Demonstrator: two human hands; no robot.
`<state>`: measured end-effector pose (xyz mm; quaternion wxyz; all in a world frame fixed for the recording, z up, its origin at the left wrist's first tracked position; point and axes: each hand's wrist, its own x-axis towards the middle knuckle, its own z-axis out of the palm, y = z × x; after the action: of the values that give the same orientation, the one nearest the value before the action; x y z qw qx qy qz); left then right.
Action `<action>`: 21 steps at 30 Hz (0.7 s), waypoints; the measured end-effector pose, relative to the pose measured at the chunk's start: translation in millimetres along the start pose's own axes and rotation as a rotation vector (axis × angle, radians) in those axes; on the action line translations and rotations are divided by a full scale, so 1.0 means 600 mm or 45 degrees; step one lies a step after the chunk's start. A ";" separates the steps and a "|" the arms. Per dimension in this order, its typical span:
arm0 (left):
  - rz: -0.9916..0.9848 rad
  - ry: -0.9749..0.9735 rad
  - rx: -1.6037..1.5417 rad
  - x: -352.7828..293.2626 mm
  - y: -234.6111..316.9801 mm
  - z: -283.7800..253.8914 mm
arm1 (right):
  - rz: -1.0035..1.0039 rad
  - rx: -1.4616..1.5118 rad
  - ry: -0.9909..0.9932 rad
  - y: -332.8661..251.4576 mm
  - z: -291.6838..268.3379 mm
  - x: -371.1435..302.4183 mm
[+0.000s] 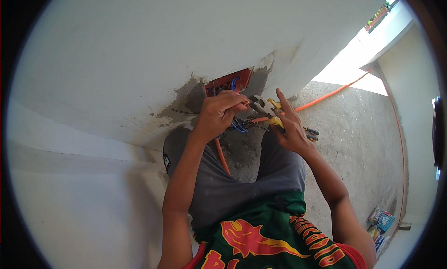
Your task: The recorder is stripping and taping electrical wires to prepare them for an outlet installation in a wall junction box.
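My left hand [218, 114] is closed in a pinch just in front of a red electrical box [243, 79] set in the wall. What its fingertips hold is too small to make out. A pair of pliers [260, 106] with yellow handles is in my right hand [292, 130], one finger stretched out past the upper handle. The plier jaws appear parted and point at my left fingertips. Blue wires [234, 82] show inside the box, partly hidden by my left hand. Below the hands hang more blue and black wires [240, 124]. A thin dark wire [184, 112] sticks out left of my left hand.
Rough grey cement surrounds the box on the white wall [139, 45]. An orange conduit [321, 99] runs across the concrete floor [358, 143]; another orange length [221, 156] lies between my legs. Black-and-yellow tool handles [311, 134] rest beyond my right wrist. Colourful packages [382, 220] lie at lower right.
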<state>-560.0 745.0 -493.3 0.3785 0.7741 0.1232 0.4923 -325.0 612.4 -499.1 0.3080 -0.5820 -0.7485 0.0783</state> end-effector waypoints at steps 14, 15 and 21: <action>0.046 0.073 0.090 -0.006 -0.002 0.004 | -0.143 -0.144 -0.066 0.014 -0.019 0.039; 0.047 0.074 0.090 -0.005 -0.003 0.005 | -0.145 -0.145 -0.066 0.016 -0.021 0.040; 0.029 0.065 0.081 -0.006 -0.002 0.009 | -0.194 -0.112 -0.062 0.025 -0.018 0.043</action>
<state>-556.8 741.3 -497.5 0.3449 0.7743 0.1397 0.5118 -309.9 638.1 -488.3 0.2689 -0.5342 -0.8006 0.0360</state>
